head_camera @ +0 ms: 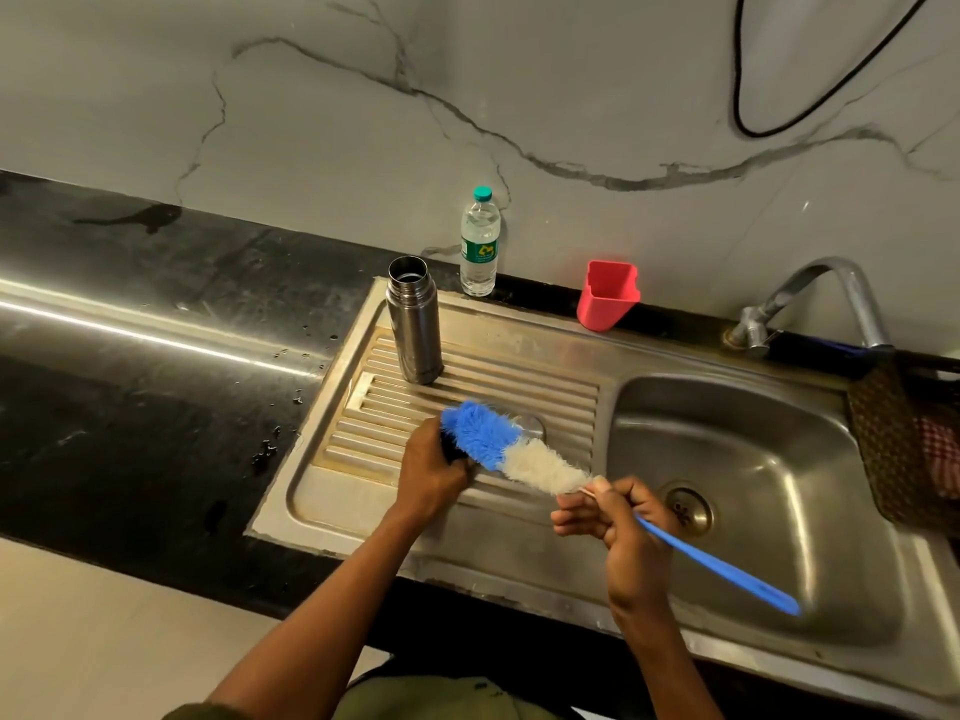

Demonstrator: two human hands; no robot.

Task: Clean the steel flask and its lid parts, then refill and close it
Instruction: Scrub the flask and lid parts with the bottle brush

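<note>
Currently the steel flask (pixel 414 320) stands upright w/ mouth open, no lid, on the ribbed drainboard (pixel 545 379) at its rear-left, just in front of a clear water bottle (pixel 479 242) w/ green cap on the black worktop (pixel 130 314). Left hand (pixel 434 467): grip curled round a small dark lid part (pixel 451 449), mostly hidden, held low over the drainboard front. Right hand (pixel 615 522): grip pinching the bottle brush (pixel 524 454) at the stem just below the bristles; blue handle extends over the sink basin (pixel 753 459). Blue bristle tip meets the lid part; white section sits between both hands. Red cup (pixel 607 294) stands tilted at rear edge, near the tap (pixel 826 298).
</note>
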